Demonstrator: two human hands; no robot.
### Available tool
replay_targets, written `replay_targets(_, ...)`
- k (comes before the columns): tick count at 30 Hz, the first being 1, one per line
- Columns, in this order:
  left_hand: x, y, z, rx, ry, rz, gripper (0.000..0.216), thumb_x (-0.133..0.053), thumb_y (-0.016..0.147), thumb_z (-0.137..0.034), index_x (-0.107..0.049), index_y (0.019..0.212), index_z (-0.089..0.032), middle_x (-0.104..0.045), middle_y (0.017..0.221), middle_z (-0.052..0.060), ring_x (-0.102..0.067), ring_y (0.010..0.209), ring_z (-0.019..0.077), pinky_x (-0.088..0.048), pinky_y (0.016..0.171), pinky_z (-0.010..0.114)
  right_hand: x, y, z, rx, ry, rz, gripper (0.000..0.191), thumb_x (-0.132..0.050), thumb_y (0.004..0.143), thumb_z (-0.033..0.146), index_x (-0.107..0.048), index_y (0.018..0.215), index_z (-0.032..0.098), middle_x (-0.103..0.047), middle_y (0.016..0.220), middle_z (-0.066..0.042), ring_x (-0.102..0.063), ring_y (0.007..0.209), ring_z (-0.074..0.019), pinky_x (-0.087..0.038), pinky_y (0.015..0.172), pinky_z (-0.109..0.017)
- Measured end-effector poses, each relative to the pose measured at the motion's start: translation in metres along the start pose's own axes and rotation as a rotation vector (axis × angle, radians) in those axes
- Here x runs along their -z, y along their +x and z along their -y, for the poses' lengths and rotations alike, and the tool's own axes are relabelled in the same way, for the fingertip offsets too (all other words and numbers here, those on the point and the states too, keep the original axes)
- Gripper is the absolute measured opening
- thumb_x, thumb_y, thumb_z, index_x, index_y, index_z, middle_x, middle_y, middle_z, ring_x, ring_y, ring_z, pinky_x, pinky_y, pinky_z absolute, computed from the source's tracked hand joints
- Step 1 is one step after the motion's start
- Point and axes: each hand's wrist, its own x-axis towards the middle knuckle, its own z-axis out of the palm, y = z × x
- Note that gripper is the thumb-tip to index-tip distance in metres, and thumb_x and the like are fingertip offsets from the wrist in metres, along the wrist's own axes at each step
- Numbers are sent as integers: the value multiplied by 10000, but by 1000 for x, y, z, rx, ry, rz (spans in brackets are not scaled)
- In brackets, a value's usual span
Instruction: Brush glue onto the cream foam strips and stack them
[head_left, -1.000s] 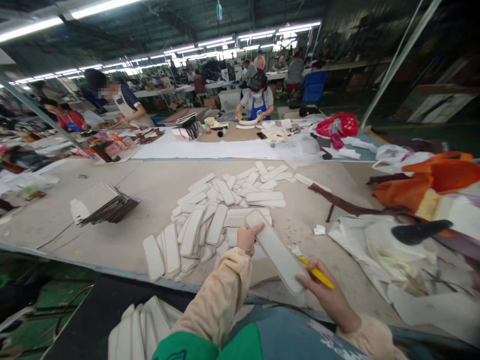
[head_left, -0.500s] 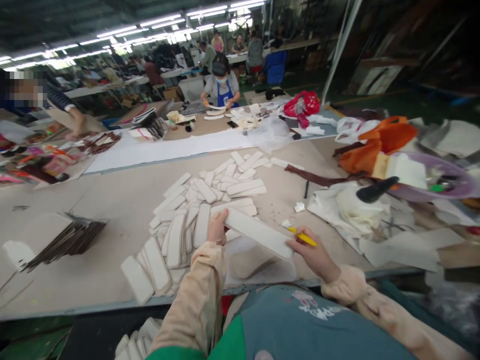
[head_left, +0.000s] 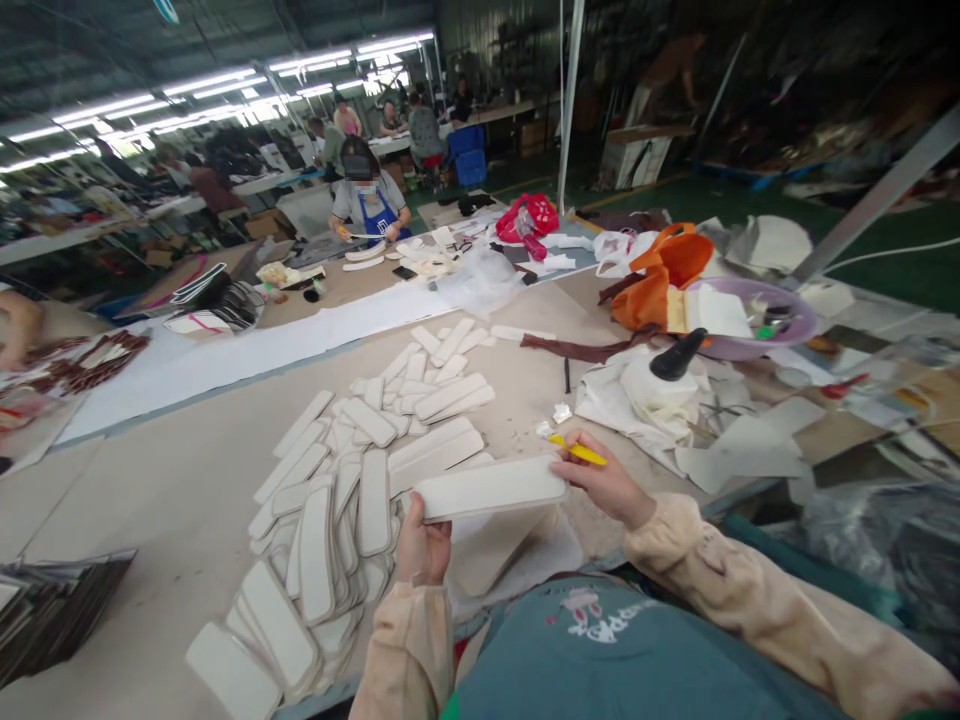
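A long white padded strip with rounded corners (head_left: 491, 487) is held level above the table. My left hand (head_left: 424, 540) is closed on its left end, thumb on top. My right hand (head_left: 604, 482) pinches the strip's right end and also holds a slim yellow-handled tool (head_left: 581, 450), whose whitish tip points left; I cannot tell its exact kind. Left of my hands spreads a loose heap of similar white strips (head_left: 375, 505), several overlapping. Under the held strip lies a beige flat piece (head_left: 491, 545) on whitish sheeting.
A white bottle with a black nozzle (head_left: 675, 365) stands on white cloth to the right. Behind it are a purple basin (head_left: 795, 325) and an orange bag (head_left: 660, 275). Dark-edged pieces (head_left: 64, 605) are stacked at left. Across the table, a person in a blue apron (head_left: 375, 210) works.
The held strip has turned from slanting down to the right to nearly level, its right end slightly raised. My left hand has lowered. The camera view has swung right.
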Motion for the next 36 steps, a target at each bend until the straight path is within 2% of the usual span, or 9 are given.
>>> replay_targets(5,7,4,0,40,-68,24,180,-452,904,-200,-629,932,-200,-723,777,0,-685,706,113,-551,590,178,0,6,3,91,-171,35,360,-751,666,339,-445,817,224,-474,709,58,-456,645,-96,-363,581,-229)
replay_targets(9,11,4,3,75,-102,66,225,-407,921,-192,-626,971,-189,-729,791,20,-690,726,119,-553,608,174,-1,10,8,79,-206,60,351,-740,678,344,-442,815,220,-461,705,58,-444,641,-96,-358,579,-233)
replay_targets(14,4,6,7,49,-88,44,215,-411,919,-192,-622,948,-162,-723,813,37,-686,745,125,-556,633,200,2,14,3,54,-249,37,362,-742,670,365,-442,808,217,-470,712,50,-452,649,-103,-364,582,-235)
replay_targets(17,3,15,8,-6,5,64,141,-491,881,-204,-623,915,-165,-711,837,30,-675,747,122,-542,610,197,7,22,2,51,-278,13,371,-739,671,393,-441,810,222,-488,708,45,-465,652,-114,-378,584,-240)
replay_targets(19,5,24,5,-51,128,146,86,-587,822,-237,-622,870,-175,-697,824,19,-658,703,116,-511,534,176,10,31,5,77,-321,-19,363,-733,679,405,-444,801,223,-499,696,42,-471,650,-120,-388,590,-248)
replay_targets(23,4,45,-11,-81,390,312,199,-709,699,-304,-611,819,-178,-664,757,16,-599,594,107,-447,444,168,12,60,10,157,-349,-92,417,-754,641,447,-430,788,230,-528,675,37,-485,625,-132,-408,578,-269)
replay_targets(28,-20,82,-32,-44,500,321,309,-756,621,-358,-570,757,-152,-621,666,-2,-553,541,94,-438,440,173,15,109,-4,159,-362,-158,483,-747,591,538,-422,787,240,-503,574,62,-469,522,-127,-403,512,-274)
replay_targets(32,-52,123,-40,7,515,314,269,-747,633,-325,-577,770,-169,-613,662,-1,-552,522,96,-441,438,186,24,134,-12,277,-704,-263,412,-665,666,585,-456,757,241,-549,623,29,-517,564,-157,-428,576,-308)
replay_targets(36,-97,164,-36,40,509,342,211,-722,672,-268,-583,782,-153,-597,639,1,-541,507,93,-444,448,197,34,130,-12,381,-895,-304,348,-623,732,556,-487,805,244,-617,771,-21,-592,699,-198,-452,676,-334)
